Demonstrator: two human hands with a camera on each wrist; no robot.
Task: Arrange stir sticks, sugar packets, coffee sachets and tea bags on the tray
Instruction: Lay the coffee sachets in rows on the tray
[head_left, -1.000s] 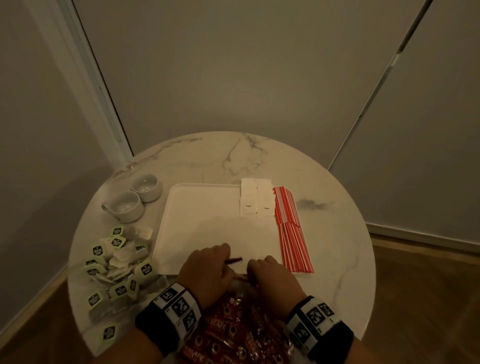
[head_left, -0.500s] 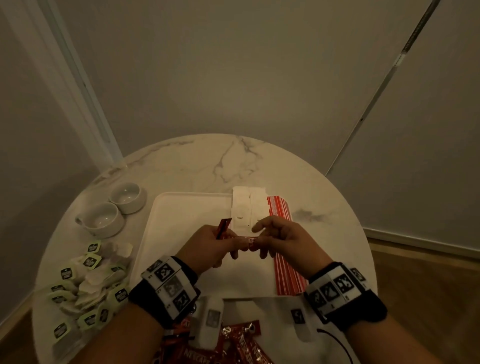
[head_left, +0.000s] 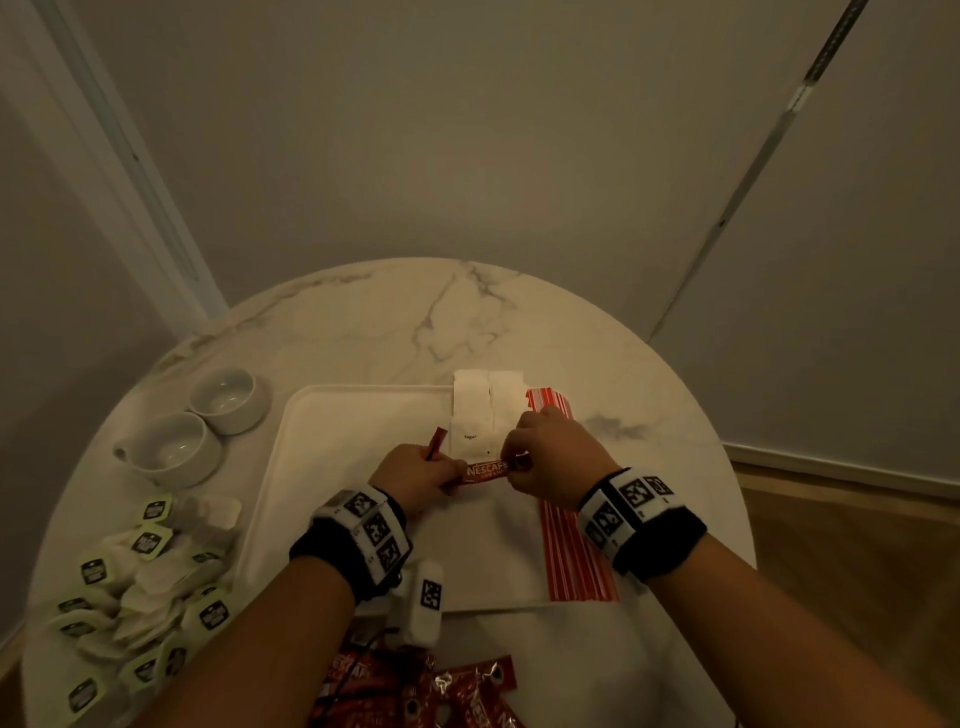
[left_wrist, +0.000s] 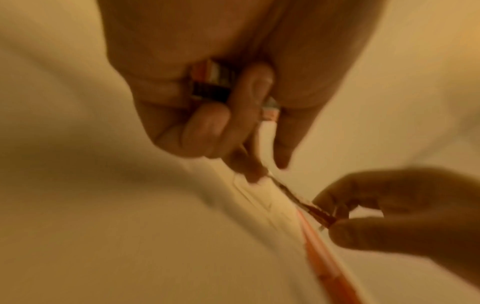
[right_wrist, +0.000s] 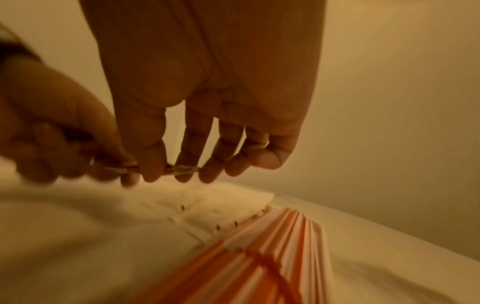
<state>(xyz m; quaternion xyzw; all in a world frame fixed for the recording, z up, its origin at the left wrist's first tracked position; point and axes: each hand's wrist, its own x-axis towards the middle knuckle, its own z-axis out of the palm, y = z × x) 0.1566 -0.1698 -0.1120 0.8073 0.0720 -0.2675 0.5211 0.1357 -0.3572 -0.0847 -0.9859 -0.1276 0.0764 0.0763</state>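
Observation:
Over the white tray (head_left: 337, 441), a red Nescafe coffee sachet (head_left: 485, 470) is held level between both hands. My left hand (head_left: 452, 470) pinches its left end and also grips further sachets, one (head_left: 435, 443) sticking up behind the fingers. My right hand (head_left: 511, 460) pinches the right end. The sachet hangs just in front of the white sugar packets (head_left: 470, 410). Red-and-white stir sticks (head_left: 571, 556) lie along the tray's right side. In the right wrist view the sachet (right_wrist: 182, 169) sits edge-on above the sugar packets (right_wrist: 221, 205) and stir sticks (right_wrist: 272, 246).
Several green-tagged tea bags (head_left: 140, 587) lie heaped on the round marble table (head_left: 389, 322) left of the tray. Two white cups (head_left: 174, 449) stand at the back left. A pile of red coffee sachets (head_left: 457, 696) lies at the near edge. Walls close in behind.
Both hands came up from the sachet pile at the near edge and moved forward over the tray with sachets. The sachet between them now lies level, its label facing up.

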